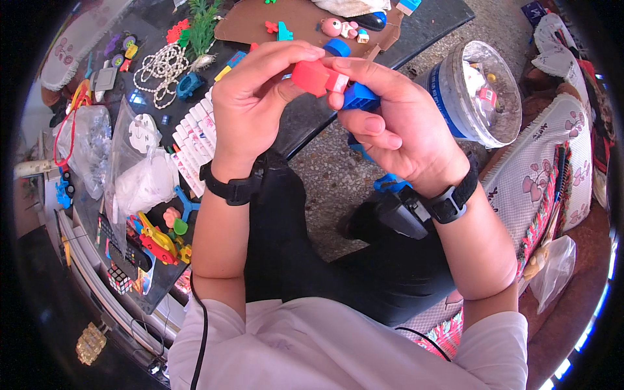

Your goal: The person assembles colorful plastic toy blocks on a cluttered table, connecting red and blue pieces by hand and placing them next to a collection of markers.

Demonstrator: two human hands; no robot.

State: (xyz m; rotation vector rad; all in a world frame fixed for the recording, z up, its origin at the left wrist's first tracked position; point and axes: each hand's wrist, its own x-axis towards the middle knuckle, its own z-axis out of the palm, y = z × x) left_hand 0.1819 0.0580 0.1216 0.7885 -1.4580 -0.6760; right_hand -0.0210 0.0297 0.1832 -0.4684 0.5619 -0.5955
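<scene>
Both hands are raised in front of me at the table's edge. My left hand [250, 97] has its fingers closed around a red toy block [309, 78]. Against that block, the thumb and fingers of my right hand [413, 123] pinch its narrower end, where a small pale patch shows. A blue toy block [361, 97] lies within the right hand's fingers, partly hidden by them. Just beyond the fingertips shows a blue round piece [337, 47]; whether it joins the red block I cannot tell.
A black table [286, 120] holds a row of white markers [195, 140], a bead string [159, 71], plastic bags [146, 182] and a cardboard sheet [244, 23] with small toys. A bucket [448, 97] stands right, beside a sofa with a patterned cover [539, 156].
</scene>
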